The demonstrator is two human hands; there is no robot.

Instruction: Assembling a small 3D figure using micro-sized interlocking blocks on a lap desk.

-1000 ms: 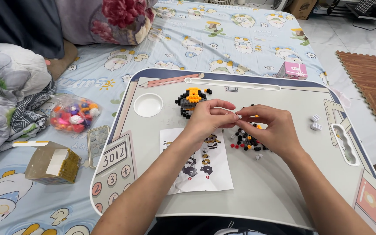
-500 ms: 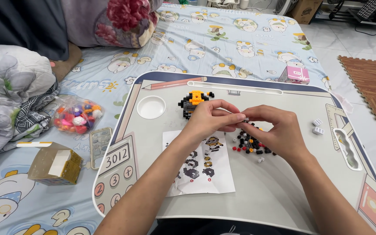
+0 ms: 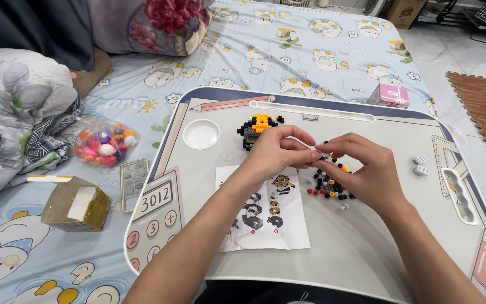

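Both hands meet over the middle of the grey lap table (image 3: 367, 247): the left hand (image 3: 274, 153) and right hand (image 3: 361, 169) each pinch the same tiny grey building brick (image 3: 323, 155) between their fingers. A partly built black-and-orange brick figure (image 3: 259, 128) stands near the far edge. Many loose small bricks (image 3: 328, 187) lie beside the printed paper instruction sheet (image 3: 265, 217), so I judge much assembly is left.

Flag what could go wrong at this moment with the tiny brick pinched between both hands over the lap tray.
The small grey brick is held only by the fingertips of the left hand and right hand; it could slip and drop among the loose bricks below. The right wrist hangs just above that pile and might scatter it. The part-built orange and black model stands close behind the left hand, so a backward nudge could knock it.
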